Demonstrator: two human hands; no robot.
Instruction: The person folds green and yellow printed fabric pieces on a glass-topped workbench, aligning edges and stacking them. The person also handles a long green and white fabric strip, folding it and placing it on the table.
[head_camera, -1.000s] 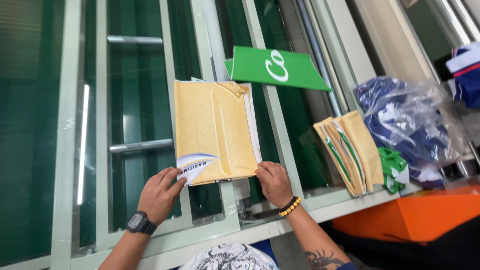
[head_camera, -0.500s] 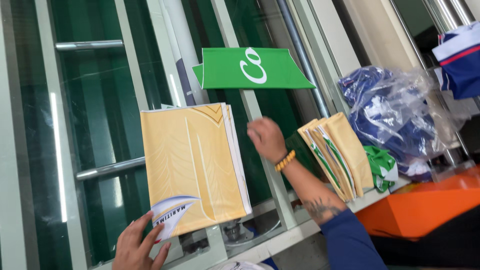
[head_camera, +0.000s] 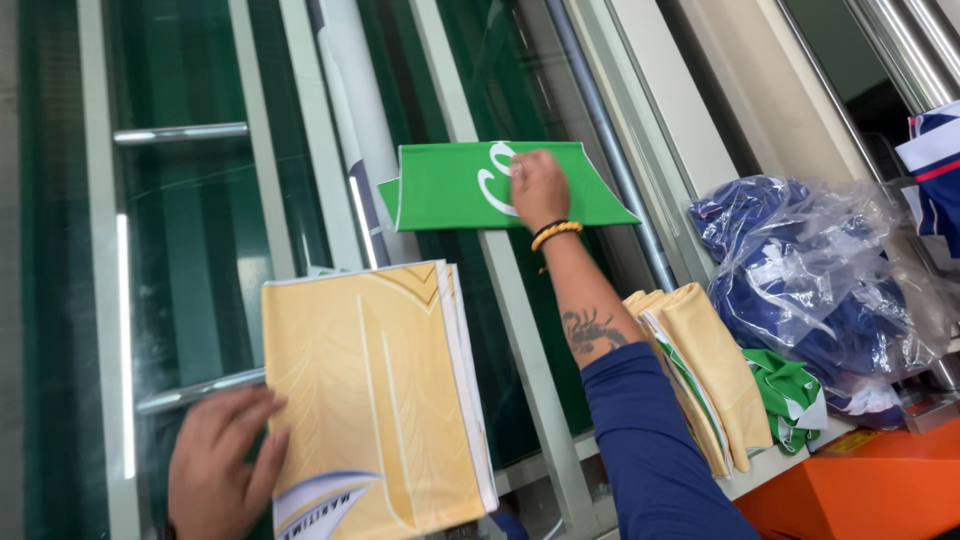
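Green panel (head_camera: 450, 187) under right hand (head_camera: 537, 187), bagged garments (head_camera: 810, 290)

Yellow stack (head_camera: 375, 395) below green panel (head_camera: 450, 185); clear gap between.

Two hands are counted: a left hand (head_camera: 225, 460) at seven o'clock and a right hand (head_camera: 538, 187) at twelve. One green cloth panel (head_camera: 450, 187) is seen at twelve o'clock. Two yellow stacks are counted, one stack of sheets (head_camera: 375, 390) at six and one folded pile (head_camera: 710, 375) at four. One plastic bag (head_camera: 810, 290) of blue cloth is seen at three.
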